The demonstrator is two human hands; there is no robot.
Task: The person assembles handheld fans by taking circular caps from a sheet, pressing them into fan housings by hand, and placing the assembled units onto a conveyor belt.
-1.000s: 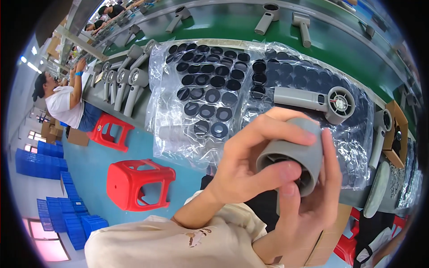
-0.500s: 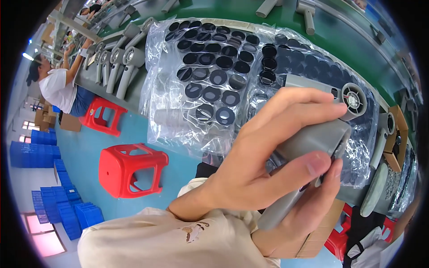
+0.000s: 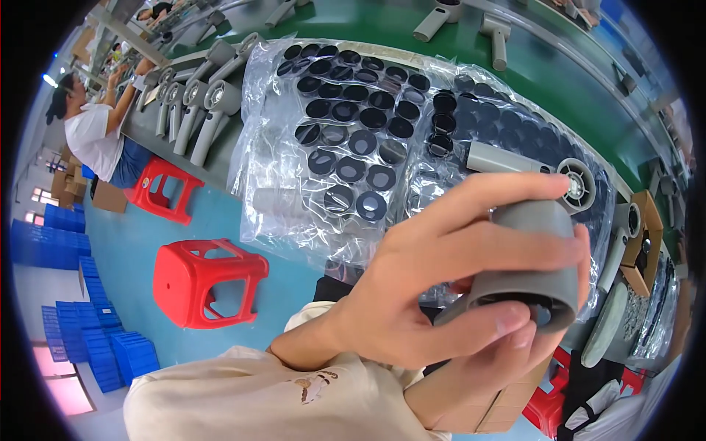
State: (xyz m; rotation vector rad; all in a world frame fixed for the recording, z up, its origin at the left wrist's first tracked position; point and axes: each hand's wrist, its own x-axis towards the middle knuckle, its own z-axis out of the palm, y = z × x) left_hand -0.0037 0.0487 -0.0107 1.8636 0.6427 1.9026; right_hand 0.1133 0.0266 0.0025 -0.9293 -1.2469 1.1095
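housing (image 3: 537, 285), grey, cylindrical, between the hands: left hand (image 3: 412, 287) curled over it, right hand (image 3: 500, 360) gripping from beneath, apparently to steady it (open rim turned nearward, perhaps for viewing inside). beyond: clear plastic sheets (image 3: 276, 228) with dark discs (image 3: 350, 169), seemingly laid flat for reach; grey fan (image 3: 506, 159) resting on top; farthest, green conveyor (image 3: 551, 59).

Red stool (image 3: 176, 285) on blue floor (image 3: 213, 217); blue crates (image 3: 103, 360) stacked at left; co-worker (image 3: 101, 131) in white shirt (image 3: 90, 141) beside another red stool (image 3: 145, 192).
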